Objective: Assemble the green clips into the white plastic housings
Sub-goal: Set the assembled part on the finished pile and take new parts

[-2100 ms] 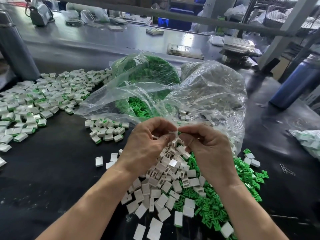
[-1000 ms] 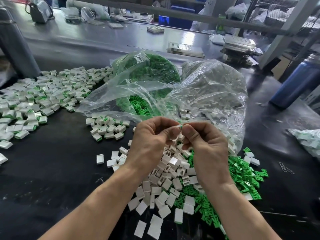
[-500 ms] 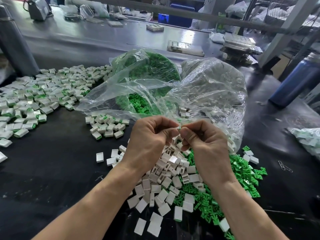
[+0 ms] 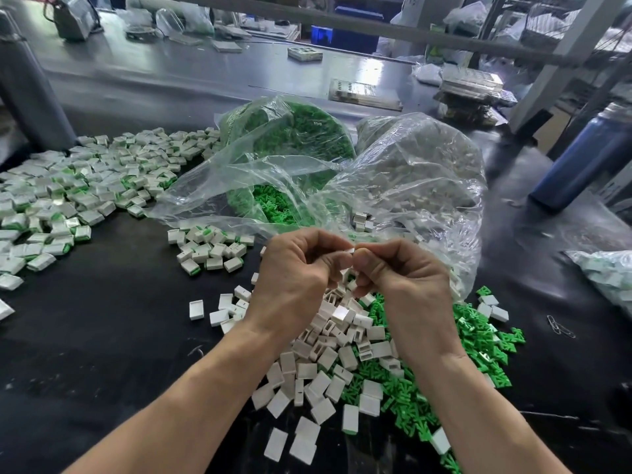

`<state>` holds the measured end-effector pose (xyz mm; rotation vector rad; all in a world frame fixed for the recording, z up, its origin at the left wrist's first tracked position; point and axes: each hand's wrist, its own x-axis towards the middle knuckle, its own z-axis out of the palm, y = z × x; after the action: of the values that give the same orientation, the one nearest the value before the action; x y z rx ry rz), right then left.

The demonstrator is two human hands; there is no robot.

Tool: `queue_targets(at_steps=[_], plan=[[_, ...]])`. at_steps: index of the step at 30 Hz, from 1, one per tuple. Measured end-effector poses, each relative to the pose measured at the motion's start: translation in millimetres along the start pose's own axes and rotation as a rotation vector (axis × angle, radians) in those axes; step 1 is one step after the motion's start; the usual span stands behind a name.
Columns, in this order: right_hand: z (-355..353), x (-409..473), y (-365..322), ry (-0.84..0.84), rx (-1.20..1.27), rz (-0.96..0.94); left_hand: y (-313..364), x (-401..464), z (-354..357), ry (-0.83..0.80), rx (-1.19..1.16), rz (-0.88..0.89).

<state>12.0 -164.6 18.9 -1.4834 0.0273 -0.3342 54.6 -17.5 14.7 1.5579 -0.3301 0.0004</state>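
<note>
Far left on the black tabletop [image 4: 102, 354]: broad spread of assembled pieces [image 4: 68, 193], white shells with green showing at one end. A smaller group of the same [image 4: 210, 246] lies nearer centre, and a few loose white housings [image 4: 219, 309] sit just left of the left wrist.

Centre: left hand [image 4: 294, 271] and right hand [image 4: 400, 271] raised above the parts, knuckles toward camera, fingertips meeting. Fingers of both hands curled; together they pinch one white housing [image 4: 349, 250], of which only a thin white edge shows. Whether a green clip is in it cannot be made out; the fingers cover it.

Below the hands: heap of empty white housings [image 4: 328, 364], rectangular with slot openings, overlapping a heap of green clips [image 4: 478, 350] to its right; both are partly hidden by the forearms.

Behind: clear bag of green clips [image 4: 290, 138], and right of it a clear bag of white housings [image 4: 420, 179], contents blurred by plastic glare.
</note>
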Motion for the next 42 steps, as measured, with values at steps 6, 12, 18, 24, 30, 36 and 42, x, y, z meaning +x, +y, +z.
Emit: queue_targets(at_steps=[6, 12, 18, 24, 30, 36, 42], plan=[[0.5, -1.4, 2.0, -0.004, -0.001, -0.004, 1.1, -1.5, -0.5, -0.016, -0.02, -0.023], [0.9, 3.7, 1.5, -0.001, 0.088, 0.056, 1.9, 2.5, -1.4, -0.035, -0.029, -0.018], [5.8, 7.8, 0.1, -0.017, 0.08, 0.283, 4.7, 1.3, 10.0, -0.127, 0.002, 0.009], [13.0, 8.9, -2.4, 0.092, 0.042, 0.276, 5.1, -3.5, 20.3, -0.144, -0.02, 0.018], [23.8, 10.6, -4.3, 0.142, 0.14, 0.286, 3.2, -4.9, 21.9, -0.154, -0.13, -0.013], [25.5, 11.6, -2.7, 0.16, 0.193, 0.275, 0.6, -4.9, 21.3, -0.151, -0.097, 0.019], [27.1, 10.6, 1.5, 0.183, 0.232, 0.263, 1.8, -5.9, 19.8, -0.149, -0.094, 0.025]])
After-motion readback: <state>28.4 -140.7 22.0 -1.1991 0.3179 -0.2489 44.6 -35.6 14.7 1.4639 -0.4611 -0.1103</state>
